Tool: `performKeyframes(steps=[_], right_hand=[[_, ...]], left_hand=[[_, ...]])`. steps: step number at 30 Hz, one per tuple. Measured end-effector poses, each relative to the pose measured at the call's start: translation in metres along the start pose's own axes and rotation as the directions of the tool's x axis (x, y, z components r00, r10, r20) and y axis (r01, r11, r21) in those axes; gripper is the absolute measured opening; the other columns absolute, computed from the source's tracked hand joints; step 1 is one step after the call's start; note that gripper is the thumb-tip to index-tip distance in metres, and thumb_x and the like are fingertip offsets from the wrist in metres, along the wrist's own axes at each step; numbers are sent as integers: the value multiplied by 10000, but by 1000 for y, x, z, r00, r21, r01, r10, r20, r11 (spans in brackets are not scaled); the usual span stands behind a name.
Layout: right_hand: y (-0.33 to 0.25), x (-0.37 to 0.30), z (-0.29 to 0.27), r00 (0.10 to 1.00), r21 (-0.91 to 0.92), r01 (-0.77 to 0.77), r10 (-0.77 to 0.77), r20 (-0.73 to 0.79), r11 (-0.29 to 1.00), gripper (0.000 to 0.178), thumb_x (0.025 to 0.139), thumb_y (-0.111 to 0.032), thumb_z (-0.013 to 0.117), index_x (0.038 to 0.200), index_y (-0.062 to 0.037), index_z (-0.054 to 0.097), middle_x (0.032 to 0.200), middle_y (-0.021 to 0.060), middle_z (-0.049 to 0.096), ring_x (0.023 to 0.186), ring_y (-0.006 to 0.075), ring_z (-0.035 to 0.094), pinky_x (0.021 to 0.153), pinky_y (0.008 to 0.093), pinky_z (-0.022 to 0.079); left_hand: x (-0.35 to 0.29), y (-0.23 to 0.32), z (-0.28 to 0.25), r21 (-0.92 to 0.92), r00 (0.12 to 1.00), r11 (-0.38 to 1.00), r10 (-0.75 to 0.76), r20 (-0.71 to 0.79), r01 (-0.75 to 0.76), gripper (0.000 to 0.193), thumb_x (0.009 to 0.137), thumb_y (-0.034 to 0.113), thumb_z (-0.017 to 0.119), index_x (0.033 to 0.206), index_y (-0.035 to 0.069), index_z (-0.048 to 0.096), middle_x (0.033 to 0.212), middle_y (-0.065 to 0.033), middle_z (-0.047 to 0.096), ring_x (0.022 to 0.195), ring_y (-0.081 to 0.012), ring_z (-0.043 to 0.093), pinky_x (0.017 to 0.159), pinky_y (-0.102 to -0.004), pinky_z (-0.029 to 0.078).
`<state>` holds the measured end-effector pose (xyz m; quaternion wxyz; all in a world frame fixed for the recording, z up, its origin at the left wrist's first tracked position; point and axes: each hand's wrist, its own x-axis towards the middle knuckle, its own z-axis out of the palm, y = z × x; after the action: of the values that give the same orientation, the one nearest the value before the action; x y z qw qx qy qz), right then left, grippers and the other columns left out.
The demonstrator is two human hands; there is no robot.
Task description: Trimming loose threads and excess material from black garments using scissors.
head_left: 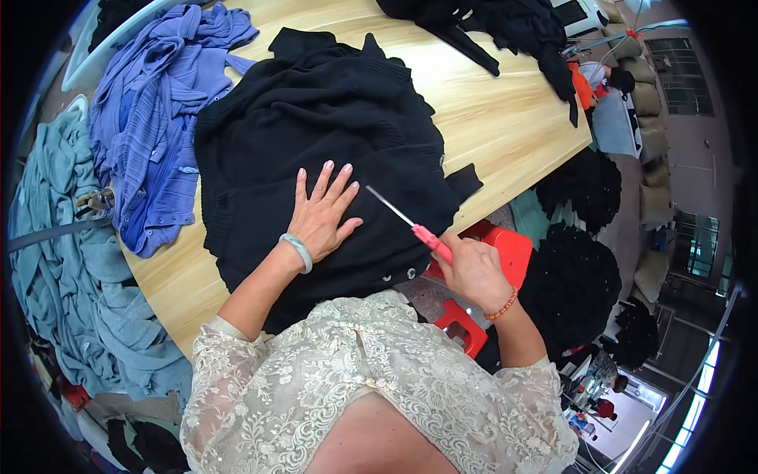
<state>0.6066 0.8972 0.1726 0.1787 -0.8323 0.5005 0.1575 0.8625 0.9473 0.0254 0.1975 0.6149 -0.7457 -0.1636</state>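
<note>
A black knitted garment (316, 150) with ribbed edges lies spread on the wooden table. A few shiny round buttons show along its near edge. My left hand (322, 207) rests flat on the cloth, fingers spread and holding nothing. Gripped in my right hand (477, 272) is a red-handled tool (431, 242) with a thin, straight metal shaft. Its tip points up and left over the garment, close to my left fingertips. Whether the tip touches the cloth I cannot tell.
Blue-purple garments (162, 118) are heaped at the table's left edge, beside teal knitwear (87, 261). More black clothing (505, 28) lies on the table's far side. Red plastic stools (505, 249) and black piles (572, 284) stand at the right below the table (505, 118).
</note>
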Motion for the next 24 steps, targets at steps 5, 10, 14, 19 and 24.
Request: performKeyframes(steps=[5,10,14,19,24], right_hand=[[-2,12,-1,999,-58,-8,6,-35,998,186,898,-240,627,936,-65,575,686,189,634,703,387,657,633,495,505],[-9,11,0,992,14,112,-112,51,994,205,897,-248,633,931,-65,548,700,194,638,720,401,658,652,501,506],[10,25,10,992,-171,-46,25,-124,984,170,898,-217,597,884,-51,563,665,184,651,665,360,687,597,478,543],[49,19,12,969,-133,-180,152,-197,975,160,883,-197,631,897,-41,596,717,212,655,716,402,665,649,508,523],[24,9,8,985,182,-7,38,-168,983,190,895,-151,629,1052,-54,585,848,232,647,823,438,633,712,511,500]], left_hand=[[-2,2,0,-9,1000,1000,3,-12,-3,609,883,382,653,1397,94,498,1578,-86,290,1489,-315,157,1177,-584,56],[-3,2,-1,-6,1000,1000,-22,7,22,593,886,381,649,1382,89,507,1575,-90,292,1488,-317,160,1177,-582,58],[-5,0,1,-7,1000,1000,3,-17,-3,563,892,409,632,1356,102,540,1559,-95,316,1483,-314,164,1170,-591,61],[-7,-3,2,-2,999,1000,9,-42,-9,571,878,411,644,1349,104,543,1550,-108,331,1462,-341,208,1147,-621,120],[8,-31,-14,-412,958,905,-18,-287,-106,551,825,218,719,1316,41,544,1393,-184,512,1314,-353,466,1112,-466,344]])
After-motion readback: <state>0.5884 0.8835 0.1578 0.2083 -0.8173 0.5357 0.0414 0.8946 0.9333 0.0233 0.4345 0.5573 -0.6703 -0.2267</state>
